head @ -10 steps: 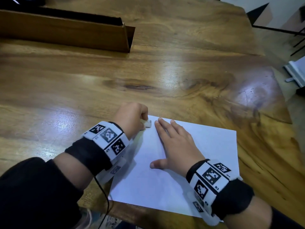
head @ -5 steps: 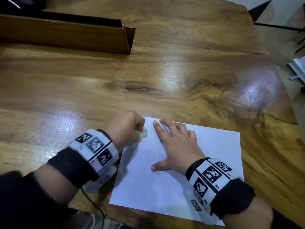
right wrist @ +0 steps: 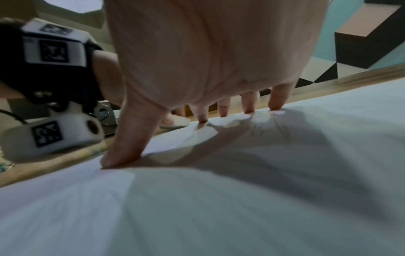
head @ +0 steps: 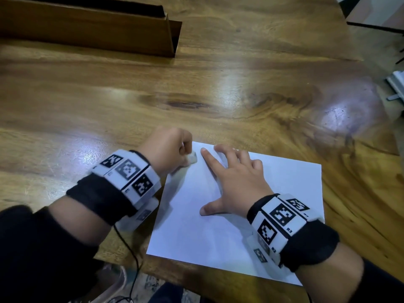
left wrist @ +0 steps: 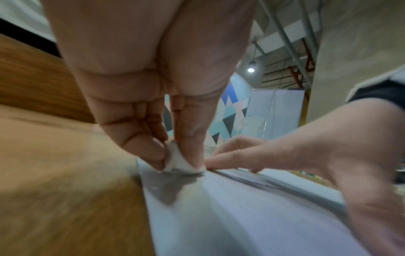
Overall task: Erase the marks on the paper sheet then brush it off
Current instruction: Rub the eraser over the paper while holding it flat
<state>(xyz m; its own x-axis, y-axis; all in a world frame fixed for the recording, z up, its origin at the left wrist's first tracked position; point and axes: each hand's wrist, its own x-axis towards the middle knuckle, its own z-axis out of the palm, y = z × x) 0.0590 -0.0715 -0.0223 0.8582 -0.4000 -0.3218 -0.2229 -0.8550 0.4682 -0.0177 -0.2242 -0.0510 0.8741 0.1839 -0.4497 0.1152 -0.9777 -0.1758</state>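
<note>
A white paper sheet (head: 273, 215) lies on the wooden table near its front edge. My left hand (head: 168, 147) pinches a small white eraser (head: 192, 158) and presses it on the sheet's far left corner. The left wrist view shows the eraser (left wrist: 177, 161) squeezed between thumb and fingers against the paper sheet (left wrist: 252, 216). My right hand (head: 236, 182) lies flat on the sheet with fingers spread, the index fingertip just right of the eraser. In the right wrist view the fingertips (right wrist: 247, 107) and thumb press the paper sheet (right wrist: 219, 199). Faint marks show by those fingertips.
A long wooden box (head: 91, 29) stands at the table's back left. Bare table top (head: 196, 84) stretches beyond the sheet. The table's right edge drops off to the floor, where a white object (head: 396, 84) lies. A black cable (head: 129, 252) hangs from my left wrist.
My left hand with the eraser slid back toward me along the sheet's left corner, then forward again. The right hand stayed on the paper, its fingers spreading a little.
</note>
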